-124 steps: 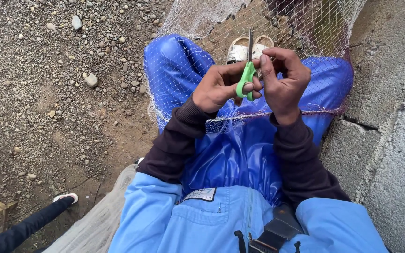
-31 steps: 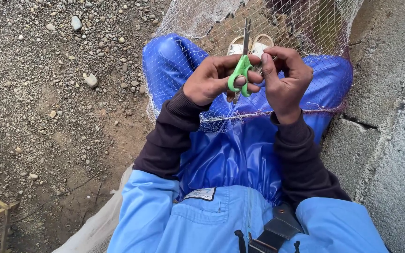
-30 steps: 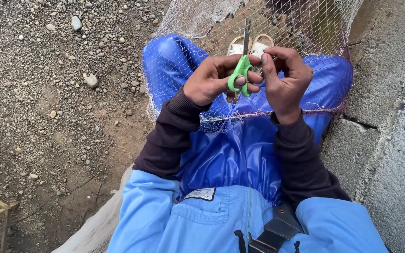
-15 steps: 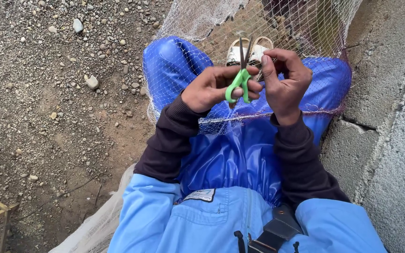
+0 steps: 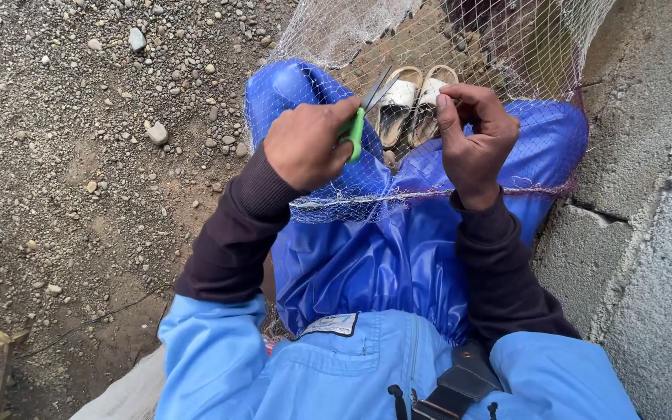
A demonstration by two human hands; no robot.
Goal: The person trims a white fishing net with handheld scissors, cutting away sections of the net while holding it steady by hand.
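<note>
Seated person working a fishing net with scissors, centre frame.

Across the blue waterproof trousers lies the fishing net. The left hand is clenched around green-handled scissors, blades parted; the right hand pinches mesh. Beyond, upper centre, lie sandals.

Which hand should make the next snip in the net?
Left, probably. The left hand already holds the green-handled scissors with blades open, pointing at the net, while the right hand pinches the mesh.
</note>
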